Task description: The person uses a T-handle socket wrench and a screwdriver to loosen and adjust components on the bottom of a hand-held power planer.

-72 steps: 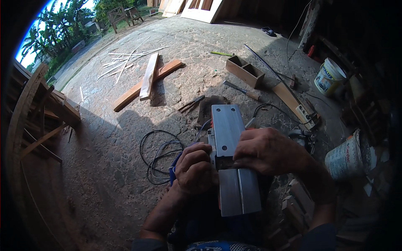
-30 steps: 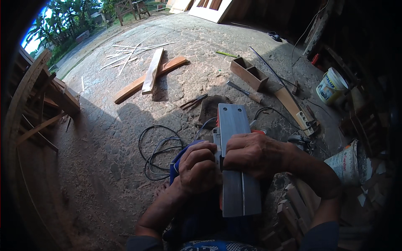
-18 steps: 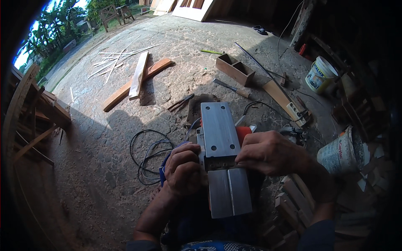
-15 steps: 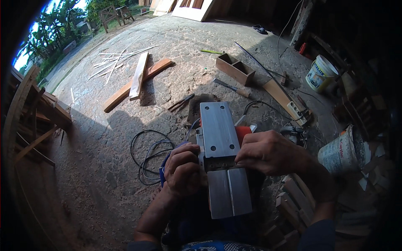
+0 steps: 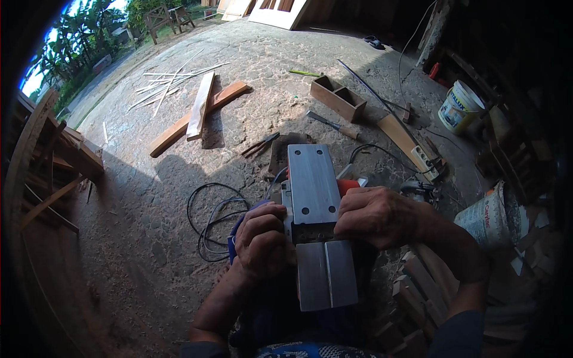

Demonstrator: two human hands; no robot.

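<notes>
**Two hands hold a planer upside down**

The left hand (image 5: 261,241) is curled shut around the left side of the electric planer (image 5: 316,224). Its fingers are bent in tight and press on the tool's edge. The right hand (image 5: 376,216) wraps around the right side of the planer, with the fingers closed over the edge near the middle of the tool. Both hands grip it firmly.

The planer is turned over, so its flat grey metal bottom faces up. The bottom is long and shiny, in two parts with a dark gap across the middle, right between the two hands. The far part has small screw holes. The near part has a line running down its length. A bit of orange body shows on the right side, just past the right hand.

The planer sits in front of the person, above their lap, and points away from them. Both forearms come up from the bottom edge and bend in toward the tool.

A black cable (image 5: 212,218) lies in loops on the stone floor (image 5: 256,71) just left of the left hand. Two white buckets (image 5: 486,212) stand on the right, and wooden planks (image 5: 197,113) lie far off.
</notes>
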